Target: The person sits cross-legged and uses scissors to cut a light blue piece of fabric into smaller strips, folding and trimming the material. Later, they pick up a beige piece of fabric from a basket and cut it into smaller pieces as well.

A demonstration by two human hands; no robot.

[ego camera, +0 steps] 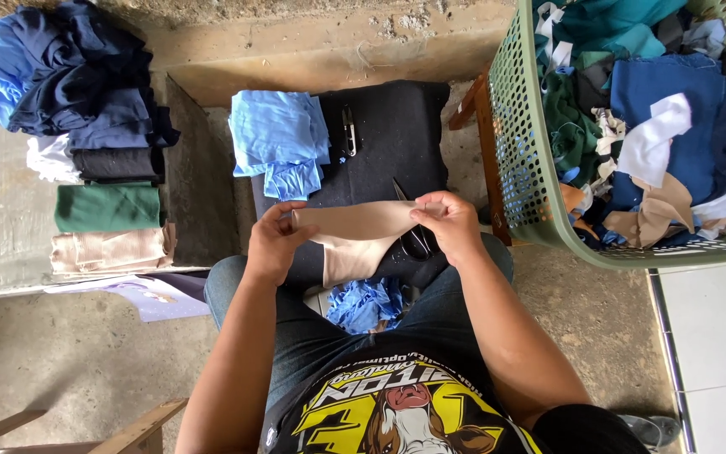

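A beige cloth piece (355, 235) is stretched between my two hands above my lap. My left hand (272, 240) pinches its left end, and my right hand (447, 223) grips its right end. Under the cloth, black scissors (413, 240) lie on a black cushion (397, 139). On the cushion's far left rests a pile of light blue fabric pieces (279, 139), with a small thread clipper (349, 130) beside it. A crumpled blue cloth (365, 303) sits between my knees.
A green plastic basket (523, 168) full of mixed fabric scraps stands at the right. Folded stacks of blue, navy, white, black, green and beige cloth (102, 160) lie at the left on a concrete ledge. A wooden frame (140, 429) shows bottom left.
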